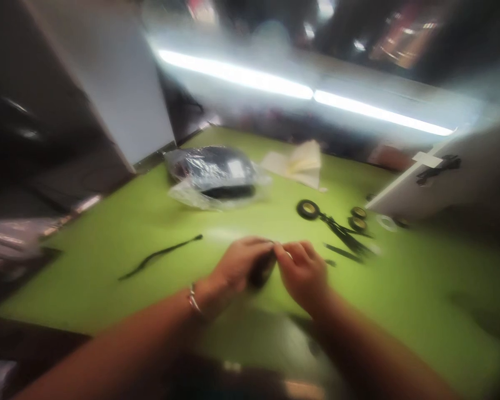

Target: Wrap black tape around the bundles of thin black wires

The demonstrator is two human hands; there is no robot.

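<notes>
Over the near middle of the green table, my two hands meet fingertip to fingertip. A dark rounded object (261,269), blurred and partly covered, is held in my left hand (239,260), whose fingers wrap round it; its kind cannot be made out. My right hand (304,269) is closed in a pinch at the top edge of that object, and what lies between those fingertips is too small to name. A thin black strip (160,254) lies left of my hands. To the right are a black roll with a yellow centre (308,209) and several black strips (344,236).
A clear plastic bag with dark contents (216,169) lies at the back of the green table (108,239). Pale paper (302,166) is behind the strips. Two smaller black-and-yellow rolls (357,223) and a white ring (386,223) sit near the right panel (454,183).
</notes>
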